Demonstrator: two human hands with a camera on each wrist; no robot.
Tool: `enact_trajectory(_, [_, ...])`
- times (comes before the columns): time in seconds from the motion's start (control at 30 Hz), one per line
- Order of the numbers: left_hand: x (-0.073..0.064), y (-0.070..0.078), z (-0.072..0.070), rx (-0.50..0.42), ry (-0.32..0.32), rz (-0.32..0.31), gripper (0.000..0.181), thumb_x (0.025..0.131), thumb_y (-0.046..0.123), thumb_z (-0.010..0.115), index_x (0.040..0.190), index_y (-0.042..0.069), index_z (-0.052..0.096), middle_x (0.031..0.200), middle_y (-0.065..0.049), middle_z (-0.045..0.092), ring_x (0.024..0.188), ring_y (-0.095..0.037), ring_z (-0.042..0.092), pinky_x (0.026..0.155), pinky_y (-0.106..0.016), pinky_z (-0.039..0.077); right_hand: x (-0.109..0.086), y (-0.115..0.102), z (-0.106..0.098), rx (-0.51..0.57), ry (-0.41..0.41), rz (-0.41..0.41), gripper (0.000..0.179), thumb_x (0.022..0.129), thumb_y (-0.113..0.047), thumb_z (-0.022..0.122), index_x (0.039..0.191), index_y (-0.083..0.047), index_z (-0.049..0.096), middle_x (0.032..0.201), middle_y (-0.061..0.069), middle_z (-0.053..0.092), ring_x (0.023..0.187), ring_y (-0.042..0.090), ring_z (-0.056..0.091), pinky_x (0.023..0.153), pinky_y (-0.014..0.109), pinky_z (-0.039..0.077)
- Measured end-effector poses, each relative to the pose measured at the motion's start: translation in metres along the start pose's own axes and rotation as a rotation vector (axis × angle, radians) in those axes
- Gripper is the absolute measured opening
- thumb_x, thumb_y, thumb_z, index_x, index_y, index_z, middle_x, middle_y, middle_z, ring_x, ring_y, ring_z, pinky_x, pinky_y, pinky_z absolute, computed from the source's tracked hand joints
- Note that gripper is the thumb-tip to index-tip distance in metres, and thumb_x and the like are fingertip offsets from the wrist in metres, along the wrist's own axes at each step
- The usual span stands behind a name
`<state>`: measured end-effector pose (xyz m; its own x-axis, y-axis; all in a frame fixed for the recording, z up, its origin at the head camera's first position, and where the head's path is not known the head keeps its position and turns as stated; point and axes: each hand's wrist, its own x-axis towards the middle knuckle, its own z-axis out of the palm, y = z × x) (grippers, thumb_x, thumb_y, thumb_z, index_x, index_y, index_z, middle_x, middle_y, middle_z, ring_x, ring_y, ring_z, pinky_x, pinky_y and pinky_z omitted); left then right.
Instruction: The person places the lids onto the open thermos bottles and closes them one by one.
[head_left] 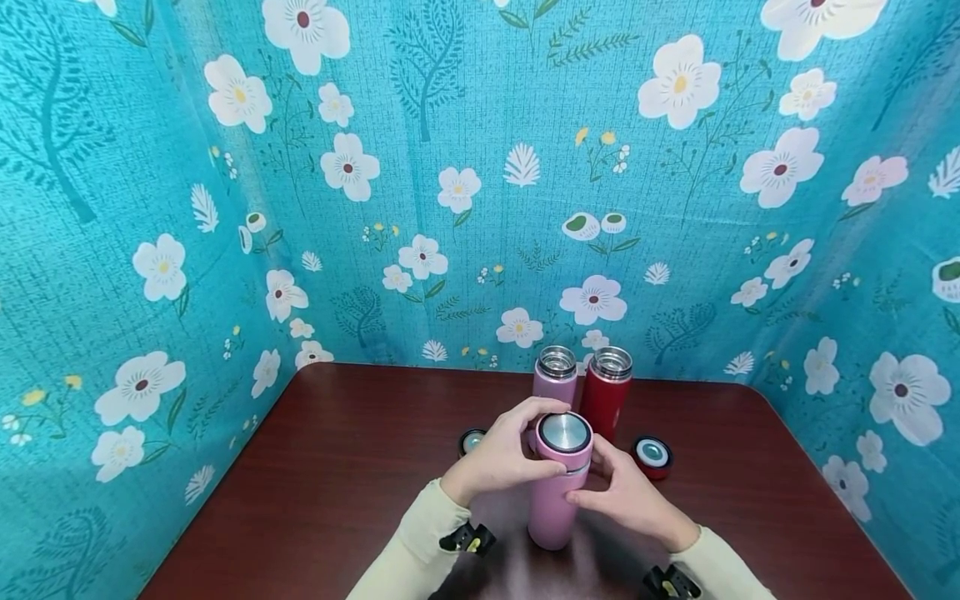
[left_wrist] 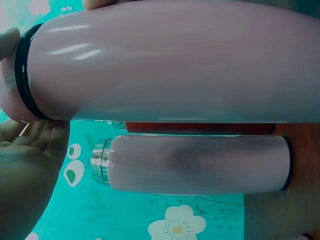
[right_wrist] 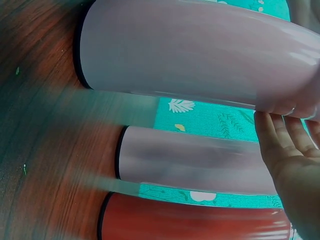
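Observation:
A pink thermos bottle point(head_left: 552, 518) stands upright on the table in front of me, its silver-topped lid point(head_left: 566, 433) sitting on the mouth. My left hand point(head_left: 498, 454) grips the lid from the left, thumb in front and fingers round the back. Lower down, my right hand point(head_left: 630, 493) holds the upper body from the right. In the left wrist view, a dark ring point(left_wrist: 22, 70) shows at the seam between lid and body. The right wrist view shows the bottle's black base point(right_wrist: 80, 47) close over the tabletop, with the right fingers point(right_wrist: 270, 135) against the body.
Behind stand two lidless bottles, a pale pink one point(head_left: 555, 385) and a red one point(head_left: 604, 404), with bare steel necks. A lid point(head_left: 471, 440) lies at left, partly behind my left hand; a red-edged lid point(head_left: 652, 456) lies at right. Flowered blue cloth point(head_left: 465, 250) surrounds the table point(head_left: 360, 433).

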<state>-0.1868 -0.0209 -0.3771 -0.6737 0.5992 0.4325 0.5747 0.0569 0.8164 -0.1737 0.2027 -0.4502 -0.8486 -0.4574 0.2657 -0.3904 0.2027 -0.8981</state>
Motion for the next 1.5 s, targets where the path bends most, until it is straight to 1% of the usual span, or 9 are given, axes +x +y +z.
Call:
enact_trajectory(0.13, [-0.003,0.014,-0.002,-0.059,0.004,-0.001,0.059,0.075,0.0,0.074,0.129,-0.003,0.048,0.123,-0.015,0.053,0.11,-0.013,0.051,0.091,-0.031,0.046,0.0,0.0,0.0,0.002,0.0,0.002,0.072,0.082,-0.008,0.073,0.142,-0.02,0.036,0.133,0.006,0.053,0.112,0.021,0.057,0.087,0.03,0.049])
enact_trajectory(0.2, [-0.004,0.009,-0.001,-0.071,0.001,-0.006,0.06,0.076,0.001,0.074,0.131,-0.001,0.048,0.125,-0.012,0.053,0.11,-0.014,0.051,0.092,-0.031,0.046,0.001,0.0,0.0,0.002,0.0,-0.005,0.072,0.082,-0.008,0.072,0.143,-0.02,0.036,0.133,0.006,0.053,0.112,0.021,0.057,0.087,0.031,0.049])
enact_trajectory(0.33, [-0.005,0.002,-0.001,-0.026,0.001,0.024,0.059,0.077,0.004,0.074,0.13,0.004,0.049,0.129,-0.008,0.05,0.114,-0.013,0.049,0.093,-0.031,0.045,0.001,0.001,0.001,-0.002,0.004,-0.01,0.072,0.082,-0.008,0.073,0.143,-0.02,0.036,0.132,0.005,0.053,0.112,0.021,0.057,0.087,0.03,0.049])
enact_trajectory(0.5, [-0.007,0.01,-0.001,0.021,0.023,0.05,0.055,0.076,0.005,0.074,0.127,0.001,0.052,0.127,-0.014,0.047,0.113,-0.015,0.046,0.091,-0.032,0.044,0.001,-0.001,0.001,-0.012,0.007,-0.009,0.074,0.081,-0.009,0.074,0.144,-0.019,0.036,0.133,0.006,0.052,0.113,0.021,0.056,0.088,0.031,0.048])
enact_trajectory(0.8, [-0.006,-0.028,0.004,-0.119,0.048,-0.038,0.06,0.078,0.012,0.076,0.132,0.012,0.05,0.123,0.001,0.054,0.105,-0.011,0.053,0.085,-0.031,0.049,0.0,0.001,0.0,0.035,-0.011,-0.008,0.07,0.083,-0.005,0.071,0.144,-0.013,0.036,0.13,0.01,0.055,0.111,0.021,0.058,0.087,0.031,0.048])
enact_trajectory(1.0, [-0.007,-0.035,0.004,-0.238,0.009,-0.013,0.061,0.083,0.024,0.07,0.136,0.012,0.042,0.131,-0.003,0.053,0.109,-0.015,0.055,0.088,-0.035,0.049,-0.001,0.003,-0.002,0.064,-0.027,0.003,0.067,0.084,-0.002,0.068,0.143,-0.01,0.036,0.131,0.01,0.055,0.114,0.02,0.057,0.09,0.029,0.047])
enact_trajectory(1.2, [-0.008,-0.035,0.007,-0.151,0.008,0.038,0.056,0.085,0.021,0.066,0.135,0.011,0.043,0.127,-0.005,0.051,0.109,-0.013,0.053,0.09,-0.033,0.047,-0.001,0.003,-0.004,0.052,-0.039,0.021,0.066,0.085,-0.004,0.068,0.143,-0.011,0.037,0.132,0.011,0.053,0.114,0.019,0.056,0.09,0.029,0.046])
enact_trajectory(1.37, [-0.009,-0.031,0.013,-0.066,0.081,-0.022,0.06,0.08,0.02,0.075,0.133,0.015,0.047,0.125,0.003,0.045,0.108,-0.011,0.05,0.088,-0.028,0.046,0.0,0.003,-0.004,0.055,-0.043,0.03,0.067,0.085,-0.004,0.068,0.143,-0.009,0.035,0.133,0.014,0.051,0.115,0.019,0.056,0.09,0.031,0.046])
enact_trajectory(1.5, [-0.009,-0.032,0.015,-0.07,0.115,-0.053,0.06,0.08,0.021,0.076,0.132,0.015,0.048,0.124,0.004,0.047,0.108,-0.012,0.049,0.087,-0.029,0.047,0.001,0.002,-0.005,0.059,-0.05,0.041,0.068,0.085,-0.004,0.067,0.144,-0.01,0.034,0.135,0.015,0.05,0.115,0.018,0.056,0.089,0.03,0.047])
